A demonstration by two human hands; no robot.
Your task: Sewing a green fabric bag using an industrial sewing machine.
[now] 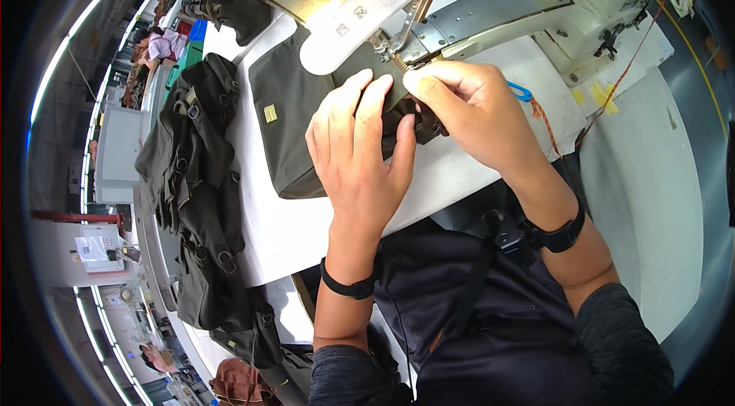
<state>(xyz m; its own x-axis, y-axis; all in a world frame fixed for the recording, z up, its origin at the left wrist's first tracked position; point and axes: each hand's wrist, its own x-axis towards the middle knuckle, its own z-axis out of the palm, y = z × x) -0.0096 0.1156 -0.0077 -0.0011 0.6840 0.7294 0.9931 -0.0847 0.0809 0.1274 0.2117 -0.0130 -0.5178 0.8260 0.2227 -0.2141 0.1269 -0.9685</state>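
Note:
A dark olive fabric bag [285,104] with a small yellowish label lies on the white table, its far right part reaching under the sewing machine's needle area [400,54]. My left hand [354,147] rests on top of the bag, fingers stretched out and thumb apart. Close beside it, my right hand [481,117] has thumb and forefinger pinched together just in front of the presser foot. What sits between those fingertips is too small to make out. Dark strap ends [430,121] bunch up between the two hands, partly covered by them.
Several dark bags with straps and rings [191,153] are heaped at the left. A blue loop handle [521,91] on an orange cord lies right of my right hand. The machine's arm [490,19] crosses the far side. Reddish-brown bag [241,383] at lower left; people work far left.

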